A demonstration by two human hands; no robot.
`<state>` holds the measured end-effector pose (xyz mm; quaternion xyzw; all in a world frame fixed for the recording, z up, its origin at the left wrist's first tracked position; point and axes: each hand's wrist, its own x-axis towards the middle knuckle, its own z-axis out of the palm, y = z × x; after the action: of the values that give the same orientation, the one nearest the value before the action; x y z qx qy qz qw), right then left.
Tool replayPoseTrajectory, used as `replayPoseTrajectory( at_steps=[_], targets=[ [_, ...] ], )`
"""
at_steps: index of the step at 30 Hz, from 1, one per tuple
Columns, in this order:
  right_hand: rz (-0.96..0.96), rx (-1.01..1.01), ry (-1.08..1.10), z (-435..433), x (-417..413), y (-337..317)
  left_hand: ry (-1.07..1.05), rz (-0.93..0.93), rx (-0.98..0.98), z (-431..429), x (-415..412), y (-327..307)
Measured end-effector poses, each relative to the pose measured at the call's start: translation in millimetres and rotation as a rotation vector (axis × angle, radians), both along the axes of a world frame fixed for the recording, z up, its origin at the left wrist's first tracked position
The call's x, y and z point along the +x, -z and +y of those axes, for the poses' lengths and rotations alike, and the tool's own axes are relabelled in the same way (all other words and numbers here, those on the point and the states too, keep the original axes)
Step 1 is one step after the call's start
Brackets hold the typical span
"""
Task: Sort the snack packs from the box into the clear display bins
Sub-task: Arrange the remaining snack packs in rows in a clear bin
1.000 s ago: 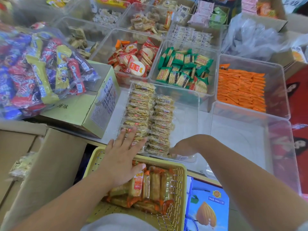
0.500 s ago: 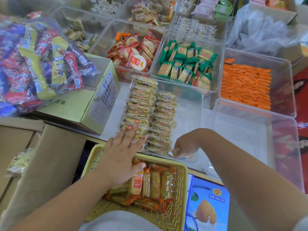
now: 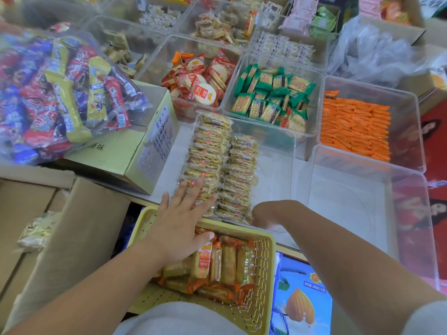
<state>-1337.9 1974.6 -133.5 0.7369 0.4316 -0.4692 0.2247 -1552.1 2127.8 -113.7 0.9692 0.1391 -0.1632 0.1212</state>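
Observation:
Two rows of pale yellow snack packs (image 3: 212, 155) stand packed in a clear display bin (image 3: 278, 151) in the middle. My left hand (image 3: 179, 221) lies flat with spread fingers against the near end of the left row. My right hand (image 3: 263, 215) reaches down at the near end of the right row; its fingers are blurred and hidden behind the wrist. A yellow basket (image 3: 263, 281) just in front of me holds several orange-wrapped cracker packs (image 3: 225, 264).
An empty clear bin (image 3: 362, 213) stands to the right. Behind are bins of orange packs (image 3: 355, 126), green packs (image 3: 271, 97) and red packs (image 3: 200, 81). A cardboard box (image 3: 135, 151) with a bag of colourful sweets (image 3: 55, 93) sits left.
My right hand has shifted slightly left toward the near end of the right row. My left hand stays pressed on the left row.

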Motion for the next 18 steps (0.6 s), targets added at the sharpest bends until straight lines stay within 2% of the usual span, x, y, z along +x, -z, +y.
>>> replayPoseTrajectory(
  at_steps=[4,6,9,11,13,16,18],
  targets=[
    [-0.144,0.08,0.071,-2,-4,-30,0.022,-0.142,-0.029,3,-21,-19],
    [-0.209,0.16,0.091,0,-12,-52,-0.033,-0.235,-0.081,4,-42,-34],
    [-0.288,0.463,0.148,18,-44,-81,-0.18,-0.402,-0.116,15,-86,-49],
    [-0.213,0.762,0.262,39,-86,-98,-0.293,-0.536,-0.108,30,-120,-54],
    [-0.066,0.995,0.28,63,-137,-108,-0.415,-0.631,-0.088,51,-157,-56],
    [0.103,1.074,0.2,101,-212,-105,-0.602,-0.666,-0.115,92,-214,-53],
    [0.149,1.052,0.171,127,-256,-98,-0.767,-0.586,-0.205,123,-248,-45]
  ],
)
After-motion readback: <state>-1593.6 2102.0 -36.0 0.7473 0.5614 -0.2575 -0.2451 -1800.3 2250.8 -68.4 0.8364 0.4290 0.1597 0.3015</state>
